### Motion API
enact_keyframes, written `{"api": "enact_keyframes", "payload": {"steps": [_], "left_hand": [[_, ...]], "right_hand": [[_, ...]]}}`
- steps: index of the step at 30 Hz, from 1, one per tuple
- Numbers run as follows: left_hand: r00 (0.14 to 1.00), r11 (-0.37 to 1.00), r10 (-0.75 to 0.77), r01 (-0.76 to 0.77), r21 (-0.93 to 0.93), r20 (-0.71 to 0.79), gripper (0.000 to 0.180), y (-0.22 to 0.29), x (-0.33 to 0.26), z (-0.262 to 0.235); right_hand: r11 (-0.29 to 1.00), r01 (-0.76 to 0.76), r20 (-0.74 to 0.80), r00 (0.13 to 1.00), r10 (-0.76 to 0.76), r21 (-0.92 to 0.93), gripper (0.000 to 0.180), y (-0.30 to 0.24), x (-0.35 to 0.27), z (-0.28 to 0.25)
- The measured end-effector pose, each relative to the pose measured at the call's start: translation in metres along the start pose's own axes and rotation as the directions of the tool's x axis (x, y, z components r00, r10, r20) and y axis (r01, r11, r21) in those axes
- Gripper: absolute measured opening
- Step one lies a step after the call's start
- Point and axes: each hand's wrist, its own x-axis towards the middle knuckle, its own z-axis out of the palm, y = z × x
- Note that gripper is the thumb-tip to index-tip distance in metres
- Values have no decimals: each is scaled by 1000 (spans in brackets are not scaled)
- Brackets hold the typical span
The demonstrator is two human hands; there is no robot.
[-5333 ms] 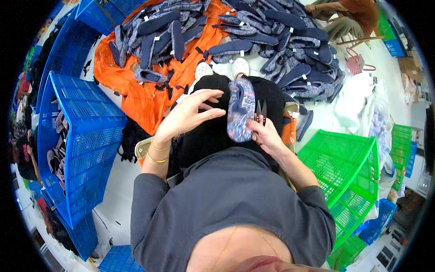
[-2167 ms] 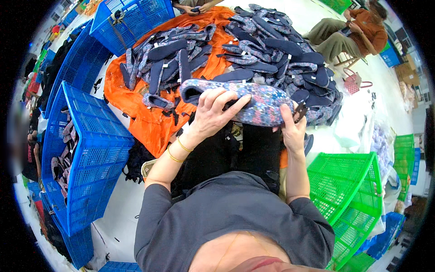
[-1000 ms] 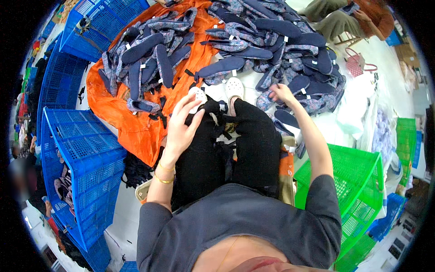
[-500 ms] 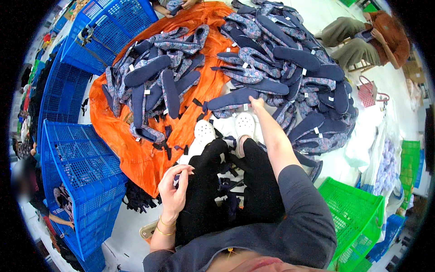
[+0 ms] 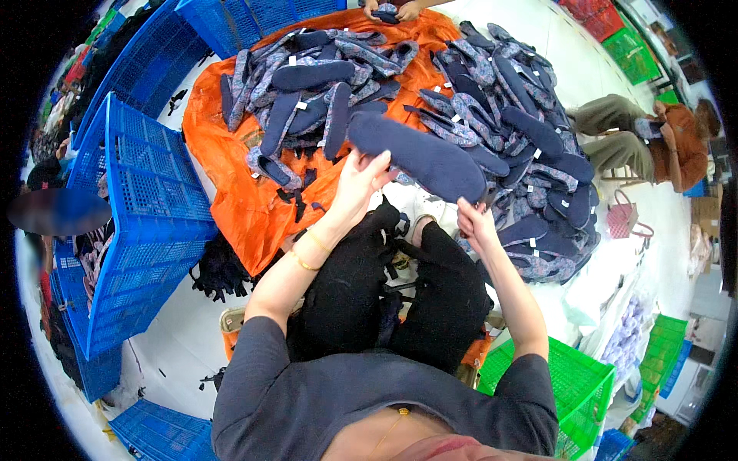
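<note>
A dark navy slipper (image 5: 419, 154) is held up in front of me, its flat sole turned toward me. My left hand (image 5: 360, 180) is closed on its left end, with the thumb along the lower edge. At its right end my right hand (image 5: 478, 224) grips the lower corner; a small dark bit shows by those fingers, too unclear to name. Beyond the held slipper lies a heap of floral and navy slippers (image 5: 307, 114) on an orange sheet (image 5: 231, 223). A larger slipper pile (image 5: 530, 138) spreads to the right.
Blue plastic crates (image 5: 154, 223) stand along my left, and a green crate (image 5: 569, 376) is near my right side. A seated person (image 5: 673, 146) works at the far right, by a red-and-white bag (image 5: 621, 215). Another person's hands (image 5: 392, 11) hold a slipper at the far edge.
My right hand has lifted the slipper off the pile and drawn it nearer. My left hand has moved up and taken hold of its left end. The view has shifted.
</note>
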Motion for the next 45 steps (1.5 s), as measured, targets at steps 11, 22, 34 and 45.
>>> {"api": "enact_keyframes", "payload": {"steps": [11, 22, 34, 45], "left_hand": [[430, 144, 399, -902, 408, 810, 40, 35, -98, 28], [450, 137, 208, -892, 430, 869, 41, 6, -180, -1], [550, 320, 145, -813, 487, 822, 41, -25, -222, -17], [728, 545, -210, -467, 696, 653, 55, 7, -195, 23]], "right_hand": [[941, 208, -63, 971, -232, -266, 27, -75, -121, 20], [981, 118, 307, 950, -65, -157, 54, -17, -178, 64], [925, 135, 198, 978, -66, -354, 29, -7, -214, 79], [788, 503, 78, 856, -511, -355, 15, -17, -199, 101]]}}
